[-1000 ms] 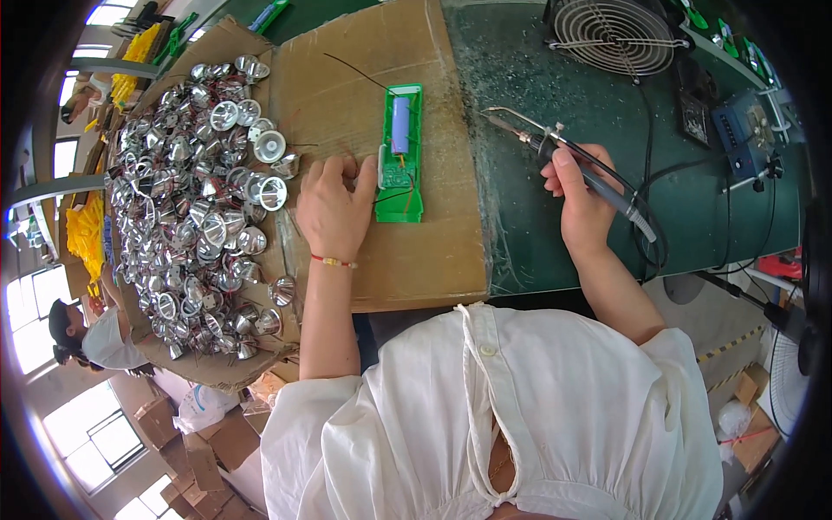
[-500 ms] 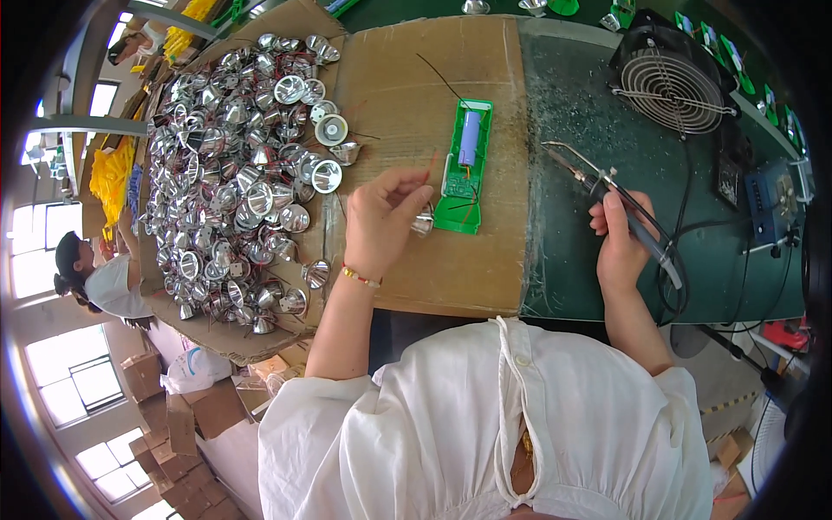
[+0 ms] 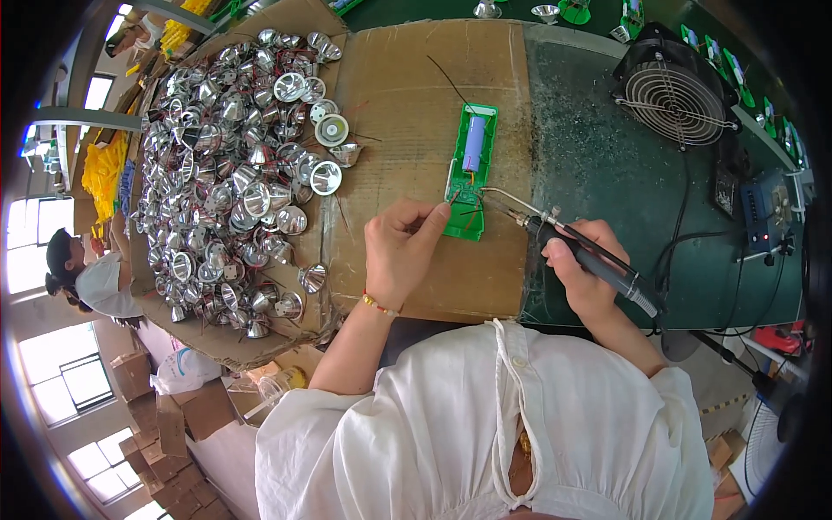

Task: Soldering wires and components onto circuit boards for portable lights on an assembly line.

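A green plastic housing [image 3: 478, 230] lies on the cardboard with a purple cylindrical battery [image 3: 473, 144] in its upper part. Below the battery sits a small green circuit board [image 3: 464, 192] with thin wires. My left hand [image 3: 403, 247] is closed in a pinch at the board's left side, on a thin reddish wire [image 3: 455, 199]; whatever lies under its palm is hidden. My right hand [image 3: 589, 269] grips a black-handled soldering iron [image 3: 598, 267] with a thin metal feed tube along it. Its tip is at the board's right edge; contact cannot be made out.
Left of the housing, a cardboard tray [image 3: 230, 347] holds a heap of silver reflectors [image 3: 260, 199] with wires. A black fan [image 3: 676, 100] with a wire grille stands back right, near a blue soldering station [image 3: 767, 212]. More green housings [image 3: 732, 65] line the back. Another person [image 3: 104, 277] is far left.
My right hand has brought the soldering iron left and down to the circuit board. My left hand has moved slightly right and lower, bringing the wire to the board; the reflector beneath it is now hidden.
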Demonstrator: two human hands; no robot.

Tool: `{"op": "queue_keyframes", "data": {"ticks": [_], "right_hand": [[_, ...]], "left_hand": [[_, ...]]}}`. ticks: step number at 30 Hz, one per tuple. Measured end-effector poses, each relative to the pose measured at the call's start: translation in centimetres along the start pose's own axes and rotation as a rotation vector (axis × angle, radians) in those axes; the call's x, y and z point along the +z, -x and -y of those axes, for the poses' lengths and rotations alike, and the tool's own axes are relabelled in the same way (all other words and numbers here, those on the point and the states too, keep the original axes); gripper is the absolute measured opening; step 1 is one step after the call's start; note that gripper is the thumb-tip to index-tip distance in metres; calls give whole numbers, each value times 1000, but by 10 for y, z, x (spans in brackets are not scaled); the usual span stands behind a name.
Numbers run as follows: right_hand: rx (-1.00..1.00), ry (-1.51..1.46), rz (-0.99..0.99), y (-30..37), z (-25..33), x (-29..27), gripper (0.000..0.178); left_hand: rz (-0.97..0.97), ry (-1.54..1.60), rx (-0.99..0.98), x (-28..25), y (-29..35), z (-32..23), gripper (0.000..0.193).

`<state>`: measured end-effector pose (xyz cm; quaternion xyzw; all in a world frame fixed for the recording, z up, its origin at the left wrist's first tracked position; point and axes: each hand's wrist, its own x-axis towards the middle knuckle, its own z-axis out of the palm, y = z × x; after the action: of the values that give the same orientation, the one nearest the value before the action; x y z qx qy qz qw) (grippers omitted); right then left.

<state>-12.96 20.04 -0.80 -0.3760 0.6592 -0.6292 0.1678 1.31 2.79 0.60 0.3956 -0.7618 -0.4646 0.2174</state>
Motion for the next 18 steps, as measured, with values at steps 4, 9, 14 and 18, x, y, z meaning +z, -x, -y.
{"op": "queue_keyframes", "data": {"ticks": [4, 9, 14, 18], "right_hand": [[7, 0, 11, -3, 0, 8, 17], [49, -79, -72, -7, -1, 19, 16], [80, -132, -87, -8, -1, 24, 15], [114, -105, -29, -7, -3, 21, 15]], "left_hand": [[-8, 19, -36, 3, 0, 9, 15], [-50, 28, -14, 5, 1, 11, 15], [-49, 56, -32, 6, 2, 11, 14], [-45, 49, -30, 6, 2, 9, 14]]}}
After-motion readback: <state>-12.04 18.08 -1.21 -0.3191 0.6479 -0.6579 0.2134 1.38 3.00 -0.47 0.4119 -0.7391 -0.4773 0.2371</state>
